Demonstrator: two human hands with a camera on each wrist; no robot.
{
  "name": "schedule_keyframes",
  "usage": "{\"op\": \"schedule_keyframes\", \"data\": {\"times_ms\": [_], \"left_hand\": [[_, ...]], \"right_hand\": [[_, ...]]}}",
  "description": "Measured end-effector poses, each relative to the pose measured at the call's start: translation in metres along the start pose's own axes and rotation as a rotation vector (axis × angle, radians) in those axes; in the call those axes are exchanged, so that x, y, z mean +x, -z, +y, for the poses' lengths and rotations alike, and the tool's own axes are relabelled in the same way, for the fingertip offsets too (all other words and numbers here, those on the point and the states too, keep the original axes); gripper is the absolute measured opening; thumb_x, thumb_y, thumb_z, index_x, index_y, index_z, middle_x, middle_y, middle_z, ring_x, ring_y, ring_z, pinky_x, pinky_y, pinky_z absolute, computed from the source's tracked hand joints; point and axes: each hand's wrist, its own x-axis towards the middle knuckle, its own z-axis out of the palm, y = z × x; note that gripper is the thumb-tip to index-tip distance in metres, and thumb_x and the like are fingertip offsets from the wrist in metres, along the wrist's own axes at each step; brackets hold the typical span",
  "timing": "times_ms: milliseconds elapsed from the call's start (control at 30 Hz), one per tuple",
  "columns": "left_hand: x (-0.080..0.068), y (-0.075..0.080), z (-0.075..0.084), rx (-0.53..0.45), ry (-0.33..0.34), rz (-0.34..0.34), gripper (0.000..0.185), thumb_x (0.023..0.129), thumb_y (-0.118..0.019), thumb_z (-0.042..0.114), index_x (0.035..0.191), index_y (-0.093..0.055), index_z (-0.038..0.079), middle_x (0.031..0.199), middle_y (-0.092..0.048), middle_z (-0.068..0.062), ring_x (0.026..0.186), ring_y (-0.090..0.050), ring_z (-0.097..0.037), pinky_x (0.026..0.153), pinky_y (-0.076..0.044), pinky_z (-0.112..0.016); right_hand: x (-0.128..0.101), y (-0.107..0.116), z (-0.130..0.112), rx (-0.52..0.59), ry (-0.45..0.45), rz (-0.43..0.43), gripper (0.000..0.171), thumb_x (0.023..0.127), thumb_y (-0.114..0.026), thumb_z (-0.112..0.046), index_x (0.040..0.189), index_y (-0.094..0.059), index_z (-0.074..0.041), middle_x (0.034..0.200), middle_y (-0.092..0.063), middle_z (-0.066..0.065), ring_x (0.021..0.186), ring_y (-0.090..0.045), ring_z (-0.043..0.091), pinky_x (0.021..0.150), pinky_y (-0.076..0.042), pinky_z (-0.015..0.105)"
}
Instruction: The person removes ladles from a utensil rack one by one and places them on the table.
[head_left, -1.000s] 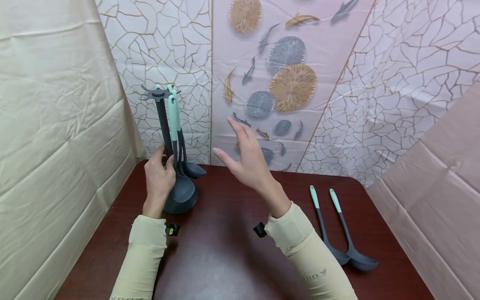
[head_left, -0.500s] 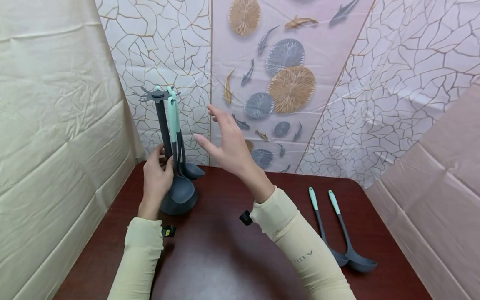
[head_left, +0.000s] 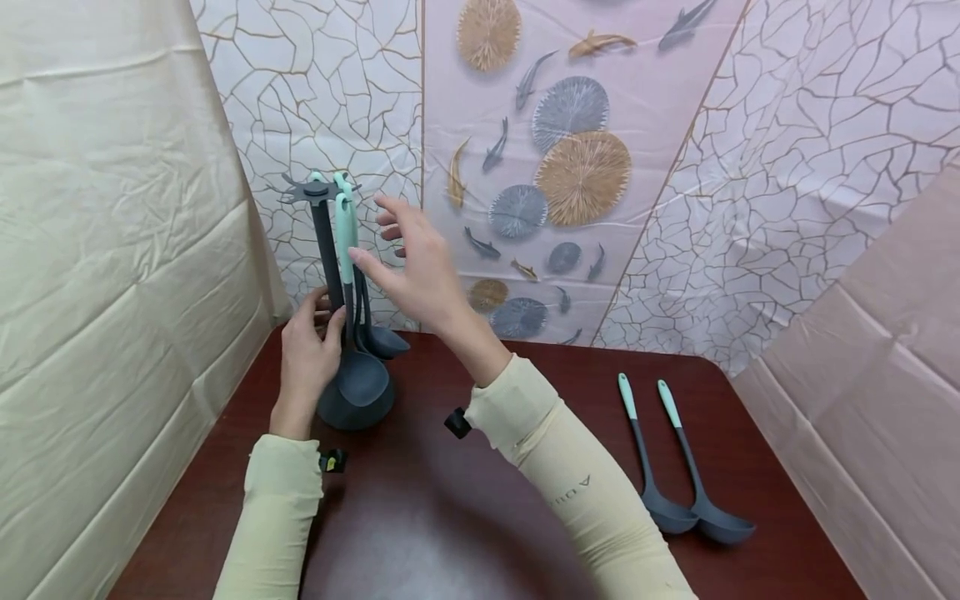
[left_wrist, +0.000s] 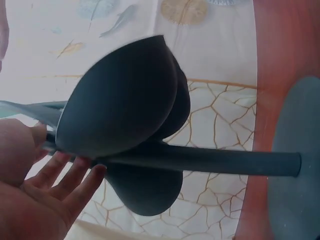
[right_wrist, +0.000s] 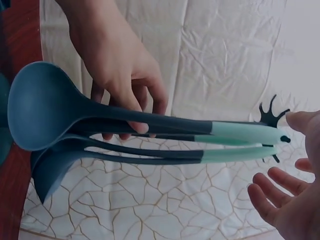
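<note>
Dark red tabletop (head_left: 450,517), patterned sheets behind. Two spare ladles (head_left: 678,467) lie near its right edge. Your left hand (head_left: 306,358) grips the utensil stand (head_left: 327,275) pole at the far-left corner. Your right hand (head_left: 412,267) hovers just beside the hanging ladle handles (head_left: 346,237), fingers spread wide, holding nothing.
</note>
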Motion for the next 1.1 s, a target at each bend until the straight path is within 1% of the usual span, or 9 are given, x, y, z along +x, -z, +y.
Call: {"op": "schedule_keyframes", "data": {"times_ms": [167, 200, 267, 400, 433, 600, 700, 833, 1100], "left_hand": [[0.002, 0.004, -0.004, 0.006, -0.011, 0.027, 0.044, 0.106, -0.068, 0.019, 0.148, -0.060, 0.009, 0.124, -0.067, -0.020, 0.111, -0.071, -0.036, 0.092, -0.059, -0.055], [0.002, 0.004, -0.004, 0.000, -0.017, 0.039, 0.044, 0.105, -0.069, 0.018, 0.147, -0.061, 0.010, 0.124, -0.068, -0.019, 0.110, -0.071, -0.035, 0.092, -0.060, -0.048], [0.002, 0.004, -0.003, -0.021, -0.034, 0.073, 0.044, 0.103, -0.072, 0.016, 0.145, -0.062, 0.010, 0.123, -0.067, -0.018, 0.110, -0.071, -0.033, 0.091, -0.060, -0.048], [0.003, 0.006, -0.002, -0.055, -0.042, 0.108, 0.048, 0.101, -0.076, 0.020, 0.147, -0.063, 0.014, 0.132, -0.062, -0.015, 0.121, -0.065, -0.031, 0.098, -0.058, -0.049], [0.003, 0.006, -0.002, -0.072, -0.036, 0.103, 0.050, 0.101, -0.076, 0.022, 0.148, -0.062, 0.016, 0.135, -0.061, -0.014, 0.126, -0.063, -0.031, 0.100, -0.055, -0.056], [0.004, 0.008, -0.003, -0.247, 0.037, 0.020, 0.053, 0.104, -0.071, 0.029, 0.155, -0.055, 0.023, 0.151, -0.054, -0.007, 0.140, -0.055, -0.029, 0.112, -0.046, -0.056], [0.004, 0.007, -0.001, -0.337, 0.071, -0.011, 0.053, 0.107, -0.067, 0.025, 0.157, -0.052, 0.021, 0.155, -0.052, -0.006, 0.142, -0.054, -0.029, 0.115, -0.043, -0.056], [0.004, 0.008, 0.005, -0.369, 0.092, -0.023, 0.051, 0.110, -0.061, 0.021, 0.159, -0.049, 0.014, 0.159, -0.050, -0.008, 0.144, -0.052, -0.031, 0.116, -0.042, -0.055], [0.000, 0.018, 0.035, -0.387, 0.097, -0.046, 0.049, 0.112, -0.054, 0.020, 0.159, -0.047, 0.008, 0.160, -0.046, -0.015, 0.145, -0.050, -0.038, 0.117, -0.041, -0.056]], "right_hand": [[0.004, -0.012, -0.001, 0.007, -0.007, -0.003, 0.063, 0.099, -0.077, -0.023, 0.153, -0.050, -0.004, 0.126, -0.067, 0.012, 0.105, -0.070, 0.022, 0.088, -0.057, 0.028], [0.004, -0.015, -0.001, 0.010, -0.013, -0.009, 0.063, 0.099, -0.077, -0.023, 0.153, -0.050, -0.004, 0.125, -0.067, 0.013, 0.104, -0.070, 0.021, 0.087, -0.057, 0.027], [0.005, -0.020, 0.000, 0.016, -0.018, -0.017, 0.063, 0.099, -0.077, -0.022, 0.153, -0.049, -0.004, 0.124, -0.068, 0.013, 0.102, -0.071, 0.022, 0.086, -0.057, 0.025], [0.005, -0.028, 0.001, 0.066, -0.054, -0.038, 0.063, 0.100, -0.076, -0.020, 0.154, -0.046, -0.005, 0.120, -0.068, 0.015, 0.099, -0.073, 0.024, 0.082, -0.058, 0.022], [0.005, -0.029, 0.002, 0.079, -0.065, -0.043, 0.063, 0.100, -0.076, -0.019, 0.154, -0.046, -0.005, 0.120, -0.068, 0.014, 0.098, -0.074, 0.024, 0.081, -0.058, 0.021], [0.006, -0.036, 0.001, 0.114, -0.142, -0.077, 0.060, 0.102, -0.073, -0.020, 0.154, -0.045, -0.008, 0.117, -0.069, 0.010, 0.097, -0.073, 0.017, 0.078, -0.058, 0.021], [0.007, -0.039, 0.000, 0.109, -0.152, -0.072, 0.056, 0.104, -0.071, -0.020, 0.152, -0.045, -0.008, 0.116, -0.068, 0.009, 0.096, -0.073, 0.017, 0.078, -0.058, 0.023], [0.008, -0.041, -0.001, 0.091, -0.152, -0.067, 0.053, 0.104, -0.069, -0.018, 0.151, -0.046, -0.008, 0.115, -0.068, 0.009, 0.097, -0.073, 0.018, 0.080, -0.059, 0.027], [0.010, -0.043, 0.001, 0.101, -0.142, -0.060, 0.050, 0.104, -0.068, -0.011, 0.149, -0.047, -0.010, 0.109, -0.070, 0.008, 0.093, -0.073, 0.017, 0.079, -0.059, 0.027]]}}
